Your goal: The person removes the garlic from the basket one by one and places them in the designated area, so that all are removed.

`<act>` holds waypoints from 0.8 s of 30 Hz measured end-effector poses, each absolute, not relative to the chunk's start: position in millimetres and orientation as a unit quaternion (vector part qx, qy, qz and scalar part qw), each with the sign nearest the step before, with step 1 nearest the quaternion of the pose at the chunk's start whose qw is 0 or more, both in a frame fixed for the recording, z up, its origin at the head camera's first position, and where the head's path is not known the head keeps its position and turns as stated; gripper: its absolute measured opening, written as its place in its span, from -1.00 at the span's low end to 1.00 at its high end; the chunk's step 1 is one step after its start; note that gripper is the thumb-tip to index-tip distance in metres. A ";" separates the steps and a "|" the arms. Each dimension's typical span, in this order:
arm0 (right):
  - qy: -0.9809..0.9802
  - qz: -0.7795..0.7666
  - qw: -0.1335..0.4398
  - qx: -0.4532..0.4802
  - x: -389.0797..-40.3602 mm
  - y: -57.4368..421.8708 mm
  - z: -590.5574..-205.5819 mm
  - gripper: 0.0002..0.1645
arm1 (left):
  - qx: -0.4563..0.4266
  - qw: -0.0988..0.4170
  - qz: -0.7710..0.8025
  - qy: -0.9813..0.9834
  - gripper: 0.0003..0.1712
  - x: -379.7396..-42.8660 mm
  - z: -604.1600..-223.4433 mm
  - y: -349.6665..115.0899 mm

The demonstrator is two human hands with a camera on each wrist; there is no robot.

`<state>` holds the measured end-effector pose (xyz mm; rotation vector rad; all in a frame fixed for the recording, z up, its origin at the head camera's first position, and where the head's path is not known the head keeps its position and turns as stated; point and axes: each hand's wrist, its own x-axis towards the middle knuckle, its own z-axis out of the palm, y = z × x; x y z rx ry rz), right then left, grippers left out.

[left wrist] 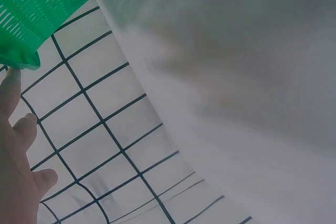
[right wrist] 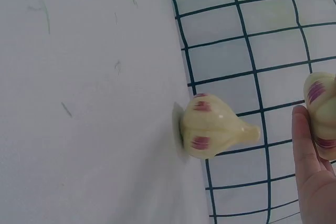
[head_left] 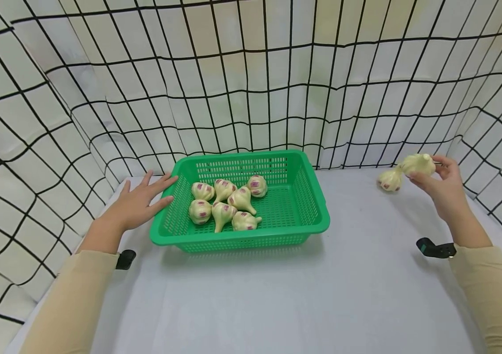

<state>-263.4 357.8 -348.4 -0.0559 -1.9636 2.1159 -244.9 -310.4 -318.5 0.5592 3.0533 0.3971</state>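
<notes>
My left hand (head_left: 141,201) is spread with straight fingers, its fingertips right at the left rim of a green plastic basket (head_left: 251,241). In the left wrist view a fingertip meets the rim of the basket (left wrist: 31,60). Several garlic bulbs (head_left: 223,214), cream with purple streaks, lie in the left and middle of the basket. Off to the right, my right hand (head_left: 446,184) pinches one garlic bulb (head_left: 418,164) between thumb and fingers. Just left of it another garlic bulb (head_left: 390,180) rests on the white table, and the right wrist view shows this bulb (right wrist: 215,127) with its stem pointing right.
White walls with a black grid of lines (head_left: 251,93) stand behind and at both sides of the white table (head_left: 251,305). Each wrist wears a dark strap (head_left: 436,248). The basket's right part shows its bare green floor.
</notes>
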 end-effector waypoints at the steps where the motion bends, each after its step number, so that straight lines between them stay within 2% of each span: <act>1: -0.665 0.735 0.126 -0.024 -263.8 359.5 -349.3 -0.17 | 0.179 0.006 0.127 0.976 -0.21 -245.1 -318.2 -310.0; 5: -0.637 0.760 0.125 -0.044 -266.0 365.7 -352.9 -0.22 | 0.181 0.004 0.124 0.976 -0.22 -246.2 -317.8 -309.5; 11: -0.630 0.763 0.115 -0.087 -269.9 370.9 -358.5 -0.09 | 0.180 0.004 0.126 0.976 -0.21 -245.7 -319.2 -310.8; 18: -0.627 0.758 0.120 -0.132 -276.9 377.6 -368.7 -0.12 | 0.183 -0.003 0.122 0.976 -0.22 -246.1 -320.8 -311.6; 24: -0.628 0.758 0.097 -0.147 -279.7 386.1 -372.9 0.03 | 0.182 -0.001 0.122 0.976 -0.22 -246.5 -320.7 -311.7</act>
